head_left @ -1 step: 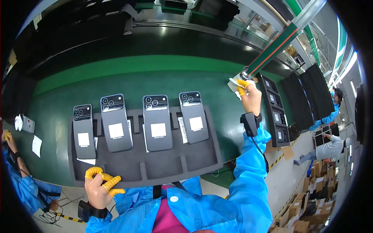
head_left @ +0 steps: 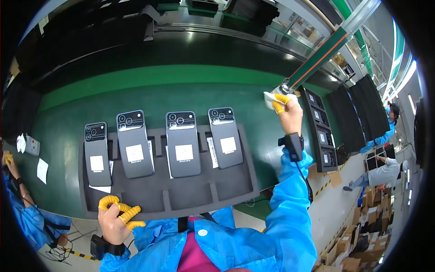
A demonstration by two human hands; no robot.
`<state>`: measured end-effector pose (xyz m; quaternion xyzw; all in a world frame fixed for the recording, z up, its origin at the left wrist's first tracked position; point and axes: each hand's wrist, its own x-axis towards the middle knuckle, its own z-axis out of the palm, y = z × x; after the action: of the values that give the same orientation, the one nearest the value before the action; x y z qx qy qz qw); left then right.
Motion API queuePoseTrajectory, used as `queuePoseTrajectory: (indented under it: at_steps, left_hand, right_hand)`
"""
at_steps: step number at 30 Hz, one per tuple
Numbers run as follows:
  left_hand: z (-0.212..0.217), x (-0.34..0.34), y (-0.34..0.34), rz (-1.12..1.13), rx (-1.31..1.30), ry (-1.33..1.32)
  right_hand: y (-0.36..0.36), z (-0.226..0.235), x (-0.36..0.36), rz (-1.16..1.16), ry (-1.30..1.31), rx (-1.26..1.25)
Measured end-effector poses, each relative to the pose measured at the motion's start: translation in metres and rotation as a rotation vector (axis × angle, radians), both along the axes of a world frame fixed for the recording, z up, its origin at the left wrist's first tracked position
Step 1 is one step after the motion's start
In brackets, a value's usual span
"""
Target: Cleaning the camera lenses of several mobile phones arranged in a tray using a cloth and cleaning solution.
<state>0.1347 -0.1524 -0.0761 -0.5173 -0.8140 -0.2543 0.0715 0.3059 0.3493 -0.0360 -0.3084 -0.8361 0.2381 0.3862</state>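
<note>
Workbench (head_left: 253,113) bears phones (head_left: 183,136) on a tray (head_left: 181,211); cartons (head_left: 374,226) crowd the floor (head_left: 336,196).

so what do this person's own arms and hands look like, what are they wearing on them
Both arms are in wrinkled bright blue sleeves. The left hand and right hand wear yellow, ribbed finger cots on several fingers. Each wrist carries a boxy black device; a dark cable runs from the right one along the sleeve.

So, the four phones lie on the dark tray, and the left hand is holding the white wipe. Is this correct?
Not quite: the head view shows the right hand holding the white wipe. The four phones do lie on the dark tray.
</note>
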Motion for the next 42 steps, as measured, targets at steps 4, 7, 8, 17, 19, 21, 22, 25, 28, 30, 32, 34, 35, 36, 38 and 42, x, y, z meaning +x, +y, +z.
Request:
queuePoseTrajectory:
  at_steps: [4,7,8,17,19,21,22,25,28,30,32,34,35,36,38,42]
  left_hand:
    - [0.000,0.000,-0.001,0.007,-0.023,-0.008]
    - [-0.003,-0.002,0.001,0.007,-0.011,-0.007]
    - [-0.003,-0.002,0.000,0.004,-0.009,-0.003]
    - [0.043,-0.019,-0.014,-0.011,-0.058,-0.080]
    - [0.062,-0.029,-0.016,0.045,-0.022,-0.045]
    - [0.086,-0.042,-0.020,0.126,-0.014,0.133]
    - [0.095,-0.047,-0.030,0.200,-0.026,0.220]
    - [0.132,-0.064,-0.045,0.297,-0.043,0.454]
    - [0.154,-0.083,-0.045,0.283,0.021,0.567]
    - [0.167,-0.095,-0.034,0.273,0.002,0.605]
    - [0.179,-0.112,-0.025,0.245,-0.035,0.667]
    - [0.191,-0.127,-0.010,0.301,-0.043,0.697]
    - [0.193,-0.138,-0.003,0.331,-0.047,0.725]
    - [0.195,-0.146,0.013,0.256,-0.014,0.693]
    - [0.199,-0.143,0.060,0.144,-0.058,0.663]
    - [0.176,-0.109,0.162,-0.269,-0.098,0.276]
  right_hand:
    - [-0.027,0.001,-0.003,0.278,0.382,-0.712]
    - [-0.031,0.008,0.001,0.389,0.504,-0.917]
    - [-0.031,0.009,0.002,0.395,0.521,-0.930]
    - [0.072,0.014,0.023,-0.247,-0.209,0.616]
    - [0.081,0.013,0.013,-0.277,-0.218,0.724]
    - [0.104,-0.002,0.008,-0.248,-0.333,0.784]
    - [0.107,-0.005,0.002,-0.218,-0.398,0.805]
    - [0.105,-0.011,0.007,-0.198,-0.487,0.816]
    - [0.100,-0.006,0.013,-0.188,-0.432,0.782]
    - [0.100,-0.004,0.017,-0.172,-0.469,0.767]
    - [0.093,0.002,0.017,-0.205,-0.534,0.723]
    - [0.098,0.000,0.010,-0.170,-0.482,0.786]
    - [0.099,-0.002,0.008,-0.148,-0.470,0.808]
    - [0.096,0.000,0.008,-0.167,-0.487,0.787]
    - [0.096,0.003,0.001,-0.183,-0.525,0.773]
    - [0.089,0.012,0.006,-0.229,-0.636,0.675]
